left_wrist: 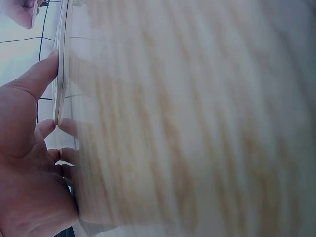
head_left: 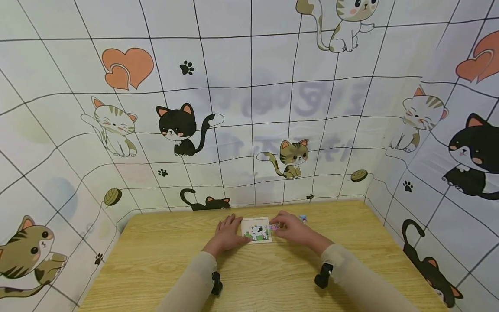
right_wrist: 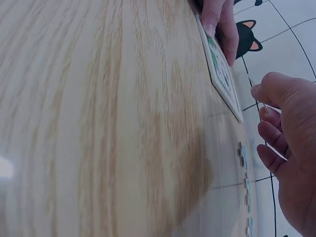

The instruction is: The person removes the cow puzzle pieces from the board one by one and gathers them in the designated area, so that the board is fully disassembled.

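Observation:
A small wooden jigsaw board (head_left: 256,238) lies near the back of the table, with a black-and-white cow picture on green partly filling its frame. At its left edge, my left hand (head_left: 227,234) lies with the fingers stretched forward and the thumb (left_wrist: 45,71) pressing on the board's surface. My right hand (head_left: 289,226) is raised at the board's right edge. Between its thumb and fingers it pinches a pinkish puzzle piece (head_left: 274,227); the right wrist view shows only that piece's thin edge, up off the table.
More colourful puzzle pieces (head_left: 302,219) lie on the table behind the right hand; the right wrist view shows several loose pieces (right_wrist: 246,185) in a row. The wooden table (head_left: 265,277) meets a cat-patterned cloth wall (head_left: 241,182) at its back edge.

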{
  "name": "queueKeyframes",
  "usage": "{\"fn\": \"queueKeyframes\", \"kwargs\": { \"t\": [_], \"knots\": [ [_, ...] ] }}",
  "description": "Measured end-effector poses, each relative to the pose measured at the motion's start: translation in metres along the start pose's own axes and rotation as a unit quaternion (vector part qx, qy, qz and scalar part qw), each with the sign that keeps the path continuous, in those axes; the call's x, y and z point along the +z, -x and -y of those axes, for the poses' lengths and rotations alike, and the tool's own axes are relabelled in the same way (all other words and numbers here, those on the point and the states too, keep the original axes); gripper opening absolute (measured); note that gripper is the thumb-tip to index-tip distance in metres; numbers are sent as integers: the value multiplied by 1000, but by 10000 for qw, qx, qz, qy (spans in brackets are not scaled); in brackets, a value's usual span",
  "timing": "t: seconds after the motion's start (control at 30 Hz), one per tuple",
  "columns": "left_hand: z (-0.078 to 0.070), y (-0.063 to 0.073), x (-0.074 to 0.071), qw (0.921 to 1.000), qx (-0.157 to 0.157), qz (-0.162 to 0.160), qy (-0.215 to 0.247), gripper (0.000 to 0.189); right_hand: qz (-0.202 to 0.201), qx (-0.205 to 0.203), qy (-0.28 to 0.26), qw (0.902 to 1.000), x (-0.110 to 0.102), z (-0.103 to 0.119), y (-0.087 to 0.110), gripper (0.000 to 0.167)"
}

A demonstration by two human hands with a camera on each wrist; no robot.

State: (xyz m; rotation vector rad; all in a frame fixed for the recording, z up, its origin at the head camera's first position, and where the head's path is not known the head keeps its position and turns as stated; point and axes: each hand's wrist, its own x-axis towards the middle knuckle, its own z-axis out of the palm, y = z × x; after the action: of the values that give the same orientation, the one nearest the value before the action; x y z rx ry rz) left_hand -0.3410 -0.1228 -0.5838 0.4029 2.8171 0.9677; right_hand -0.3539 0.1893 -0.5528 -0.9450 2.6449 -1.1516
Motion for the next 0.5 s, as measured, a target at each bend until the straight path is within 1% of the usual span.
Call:
{"fn": "queueKeyframes", "kwargs": {
  "t": [0.03,0.07,0.13,0.17,0.23,0.27,0.33,0.37,0.4,0.5],
  "knots": [
    [3,-1,3,10000,33,-42,-37,95,-18,26,4,10000,0,-2,1,31],
    [-1,1,0,10000,-8,-3,3,95,-34,27,-10,10000,0,-3,2,31],
    [1,0,1,10000,50,-12,23,95,-40,47,-39,10000,-2,-7,4,31],
    [0,2,-1,10000,47,-3,51,95,-36,65,-76,9999,-3,-7,6,31],
    [7,-2,4,9999,113,-69,34,97,-17,117,-139,9998,-5,-9,8,30],
    [8,-2,3,10000,77,-33,36,97,-11,142,-169,9998,-6,-10,9,30],
    [14,-6,8,9999,101,-84,-10,98,-12,201,-164,9997,-7,-11,11,30],
    [13,-6,8,9999,62,-83,13,100,-20,208,-164,9996,-8,-12,11,30],
    [16,-8,11,9999,60,-88,-21,100,-35,180,-162,9997,-9,-13,12,30],
    [15,-8,10,9999,69,-85,36,100,-66,115,-134,9998,-11,-15,14,30]
  ]
}}
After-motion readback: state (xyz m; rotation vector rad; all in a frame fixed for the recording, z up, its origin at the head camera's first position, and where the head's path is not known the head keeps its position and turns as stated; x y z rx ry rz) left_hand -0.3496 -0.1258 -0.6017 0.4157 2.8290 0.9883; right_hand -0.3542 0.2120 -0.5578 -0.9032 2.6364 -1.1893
